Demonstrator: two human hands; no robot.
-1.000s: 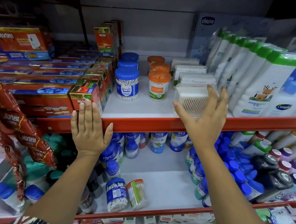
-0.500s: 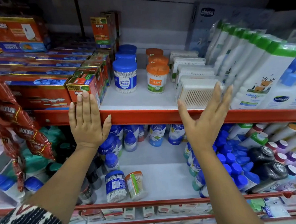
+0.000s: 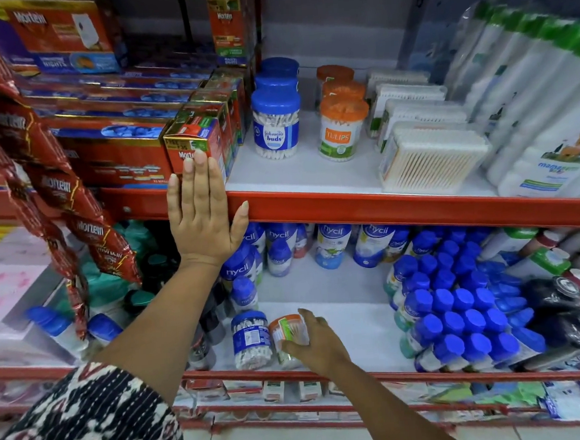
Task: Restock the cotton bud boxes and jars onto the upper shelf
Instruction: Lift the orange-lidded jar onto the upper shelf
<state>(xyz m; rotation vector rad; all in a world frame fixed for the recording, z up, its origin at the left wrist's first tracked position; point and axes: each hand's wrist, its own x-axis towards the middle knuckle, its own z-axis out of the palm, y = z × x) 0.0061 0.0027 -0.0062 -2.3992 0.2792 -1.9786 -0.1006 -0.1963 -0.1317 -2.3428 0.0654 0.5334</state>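
The upper shelf [image 3: 384, 209] has a red front edge. On it stand a row of blue-lidded cotton bud jars [image 3: 276, 124], a row of orange-lidded Tulips jars [image 3: 342, 126] and clear cotton bud boxes [image 3: 432, 158]. My left hand [image 3: 206, 218] lies flat and open against the red edge, fingertips touching a Mortein carton. On the lower shelf a blue-lidded jar [image 3: 250, 339] stands upright. Beside it lies a tilted orange-lidded jar [image 3: 285, 326], and my right hand [image 3: 316, 345] is closed around it from the right.
Mortein cartons [image 3: 122, 142] fill the upper shelf's left; red Mortein sachets [image 3: 56, 188] hang in front at far left. White lotion bottles [image 3: 541, 99] crowd the upper right. Blue-capped nycil bottles [image 3: 460, 318] pack the lower shelf's right behind a red rail [image 3: 430, 375].
My right hand has dropped from the cotton bud box on the upper shelf to the lower shelf and closed on the orange-lidded jar. My left hand stays on the shelf edge.
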